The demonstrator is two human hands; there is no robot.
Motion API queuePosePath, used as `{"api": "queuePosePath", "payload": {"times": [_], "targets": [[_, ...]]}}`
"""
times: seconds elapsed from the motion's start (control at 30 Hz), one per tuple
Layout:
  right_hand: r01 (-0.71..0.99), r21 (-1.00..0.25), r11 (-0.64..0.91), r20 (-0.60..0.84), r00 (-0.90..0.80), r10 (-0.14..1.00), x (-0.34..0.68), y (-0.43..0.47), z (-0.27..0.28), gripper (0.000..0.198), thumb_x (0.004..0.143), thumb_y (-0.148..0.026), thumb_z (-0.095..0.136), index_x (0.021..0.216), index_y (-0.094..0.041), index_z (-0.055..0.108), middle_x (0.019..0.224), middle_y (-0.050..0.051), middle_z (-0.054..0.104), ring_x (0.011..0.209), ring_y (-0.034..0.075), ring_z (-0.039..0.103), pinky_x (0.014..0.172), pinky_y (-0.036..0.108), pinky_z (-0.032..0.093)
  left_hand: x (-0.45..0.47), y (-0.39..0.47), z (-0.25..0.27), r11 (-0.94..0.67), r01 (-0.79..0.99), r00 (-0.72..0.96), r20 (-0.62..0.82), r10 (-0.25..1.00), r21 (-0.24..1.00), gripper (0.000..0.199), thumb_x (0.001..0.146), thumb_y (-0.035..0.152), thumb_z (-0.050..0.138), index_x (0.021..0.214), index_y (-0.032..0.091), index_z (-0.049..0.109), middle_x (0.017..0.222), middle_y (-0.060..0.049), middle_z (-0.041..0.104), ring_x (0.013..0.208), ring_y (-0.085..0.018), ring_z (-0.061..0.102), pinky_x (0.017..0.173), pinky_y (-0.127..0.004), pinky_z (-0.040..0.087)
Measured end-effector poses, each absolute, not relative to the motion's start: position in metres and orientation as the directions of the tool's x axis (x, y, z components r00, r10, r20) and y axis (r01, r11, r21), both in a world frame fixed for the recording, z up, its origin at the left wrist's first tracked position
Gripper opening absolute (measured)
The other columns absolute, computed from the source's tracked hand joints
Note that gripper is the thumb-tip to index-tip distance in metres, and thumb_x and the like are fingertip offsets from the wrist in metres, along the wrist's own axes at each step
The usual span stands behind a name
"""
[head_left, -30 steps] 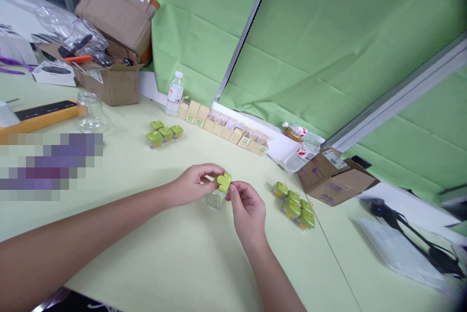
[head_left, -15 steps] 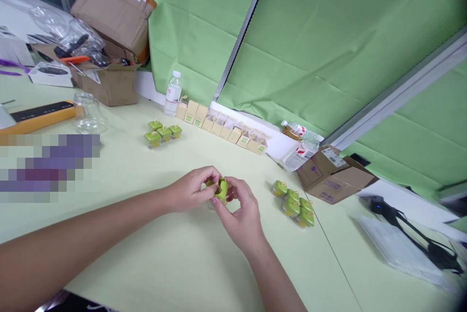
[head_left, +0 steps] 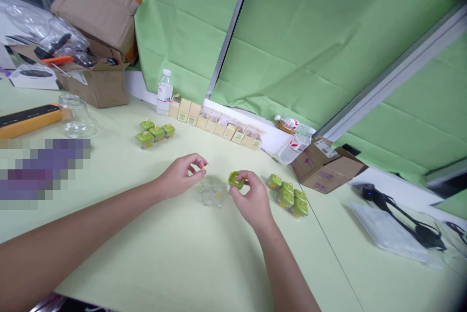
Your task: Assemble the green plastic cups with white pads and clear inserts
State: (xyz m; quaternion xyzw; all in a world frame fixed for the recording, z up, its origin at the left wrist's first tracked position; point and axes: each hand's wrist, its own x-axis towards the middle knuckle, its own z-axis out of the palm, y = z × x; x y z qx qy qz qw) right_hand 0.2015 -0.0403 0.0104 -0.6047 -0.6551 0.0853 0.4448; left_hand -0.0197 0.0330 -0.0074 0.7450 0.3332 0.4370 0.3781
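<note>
My left hand [head_left: 182, 174] is in a pinch, with a tiny pale bit at its fingertips, too small to name. My right hand [head_left: 253, 200] grips a small green square lid [head_left: 236, 181], tilted so that its hollow inside shows. Between and below the hands, a clear plastic container [head_left: 210, 195] stands on the table, touched by neither. To the right of my right hand sits a cluster of clear little containers with green lids [head_left: 286, 198]. A similar group of green-lidded containers [head_left: 156, 132] is farther off at the left.
Small cardboard boxes [head_left: 219, 123] line the back edge beside an upright water bottle [head_left: 165, 93]. More bottles [head_left: 292, 149] lie near an open carton [head_left: 323, 168]. At left are a glass jar [head_left: 78, 119], a power strip [head_left: 31, 119] and a filled box [head_left: 105, 83].
My hands have moved apart. The green lid has gone right with my right hand, off the clear container, which now shows. The whole view has shifted slightly.
</note>
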Motion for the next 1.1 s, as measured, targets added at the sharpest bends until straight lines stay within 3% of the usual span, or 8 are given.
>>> {"api": "queuePosePath", "payload": {"times": [0.13,0.3,0.57,0.8,0.87,0.93,0.97,1.1], "targets": [[0.815,-0.487,0.314,0.435,-0.086,0.896,0.205,-0.046,0.019,0.017,0.069,-0.009,0.059,0.078,-0.023,0.054,0.103,0.005,0.068,0.105,0.025,0.058,0.093,0.041,0.044,-0.02,0.038,-0.015,-0.529,0.249,0.411,0.406,0.816,0.811,0.011,0.083,0.031,0.06,0.086,0.021,0.056,0.099,-0.003,0.066,0.087,-0.019,0.062,0.077,-0.03,0.049],[0.815,-0.468,0.342,0.257,-0.245,0.935,0.21,-0.056,0.029,0.028,0.064,-0.003,0.054,0.082,-0.025,0.056,0.105,0.004,0.066,0.119,0.026,0.053,0.097,0.041,0.043,-0.024,0.043,-0.019,-0.529,0.343,0.447,0.36,0.819,0.776,0.021,0.081,0.033,0.062,0.099,0.024,0.057,0.101,-0.003,0.066,0.089,-0.02,0.061,0.081,-0.033,0.048],[0.803,-0.536,0.261,0.16,-0.207,0.965,0.209,-0.058,0.021,0.049,0.067,-0.003,0.055,0.108,-0.028,0.061,0.116,0.006,0.061,0.114,0.026,0.056,0.094,0.04,0.047,-0.025,0.046,-0.032,-0.552,0.311,0.585,0.303,0.753,0.773,0.038,0.077,0.03,0.065,0.115,0.026,0.062,0.108,-0.005,0.069,0.102,-0.025,0.063,0.086,-0.033,0.047],[0.729,-0.645,0.23,0.389,0.053,0.92,0.227,-0.037,0.007,0.039,0.077,-0.014,0.053,0.113,-0.025,0.063,0.117,0.006,0.064,0.115,0.024,0.056,0.104,0.045,0.04,-0.026,0.052,-0.023,-0.308,0.106,0.537,0.206,0.818,0.945,0.05,0.069,0.036,0.076,0.115,0.023,0.062,0.118,-0.01,0.066,0.114,-0.027,0.059,0.094,-0.039,0.047],[0.604,-0.776,0.182,0.375,0.21,0.903,0.238,-0.026,-0.003,0.03,0.075,-0.016,0.055,0.102,-0.023,0.066,0.109,0.005,0.067,0.11,0.025,0.058,0.102,0.047,0.042,-0.028,0.059,-0.017,-0.191,-0.019,0.415,0.181,0.891,0.981,0.045,0.066,0.036,0.078,0.105,0.02,0.063,0.117,-0.012,0.066,0.113,-0.026,0.059,0.093,-0.039,0.048],[0.241,-0.966,0.095,0.188,0.401,0.896,0.248,-0.016,-0.013,0.018,0.071,-0.018,0.059,0.088,-0.021,0.066,0.096,0.005,0.069,0.097,0.023,0.062,0.094,0.044,0.05,-0.032,0.067,-0.012,-0.078,-0.112,0.246,0.103,0.964,0.991,0.039,0.066,0.036,0.077,0.099,0.018,0.064,0.116,-0.012,0.066,0.11,-0.025,0.06,0.09,-0.038,0.049],[-0.039,-0.998,0.049,0.024,0.476,0.879,0.253,-0.011,-0.017,0.014,0.069,-0.017,0.062,0.083,-0.02,0.065,0.092,0.005,0.069,0.09,0.022,0.064,0.089,0.044,0.053,-0.035,0.071,-0.011,-0.02,-0.155,0.174,0.048,0.984,0.988,0.037,0.067,0.036,0.077,0.097,0.018,0.064,0.116,-0.011,0.066,0.108,-0.024,0.06,0.088,-0.037,0.05],[-0.267,-0.964,0.008,-0.129,0.491,0.861,0.267,-0.003,-0.028,0.006,0.071,-0.016,0.059,0.075,-0.02,0.058,0.076,0.006,0.067,0.073,0.02,0.067,0.075,0.04,0.061,-0.044,0.08,-0.01,0.127,-0.31,0.063,-0.113,0.992,0.942,0.027,0.066,0.028,0.074,0.089,0.018,0.065,0.108,-0.008,0.067,0.092,-0.019,0.064,0.075,-0.031,0.052]]}}
